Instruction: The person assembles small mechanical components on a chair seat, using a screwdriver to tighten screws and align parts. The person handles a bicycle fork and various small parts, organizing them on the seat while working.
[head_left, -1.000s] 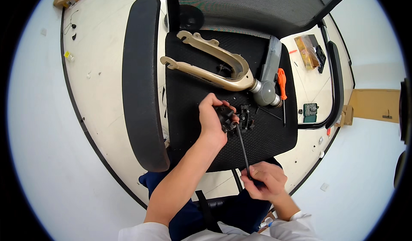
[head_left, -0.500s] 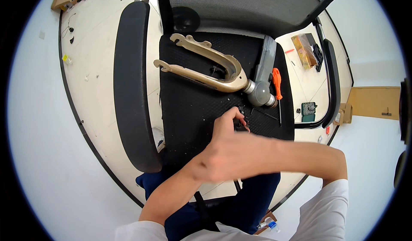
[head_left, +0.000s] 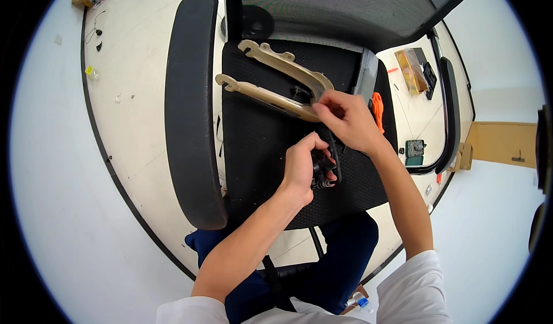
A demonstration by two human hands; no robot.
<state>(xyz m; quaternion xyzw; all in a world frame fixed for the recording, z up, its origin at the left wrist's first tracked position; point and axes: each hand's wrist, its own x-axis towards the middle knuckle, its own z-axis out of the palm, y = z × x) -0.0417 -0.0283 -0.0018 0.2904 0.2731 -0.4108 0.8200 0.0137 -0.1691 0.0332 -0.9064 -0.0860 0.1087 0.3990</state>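
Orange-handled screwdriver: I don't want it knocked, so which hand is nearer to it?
Right. The right hand is just left of the orange handle in the picture; the left hand, holding a black part, is farther left and lower.

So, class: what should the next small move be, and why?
Perhaps turn the bent black key slightly with the right hand while the left hand steadies the black part: the key's short end seems to meet the part, and the right hand is by the long end.
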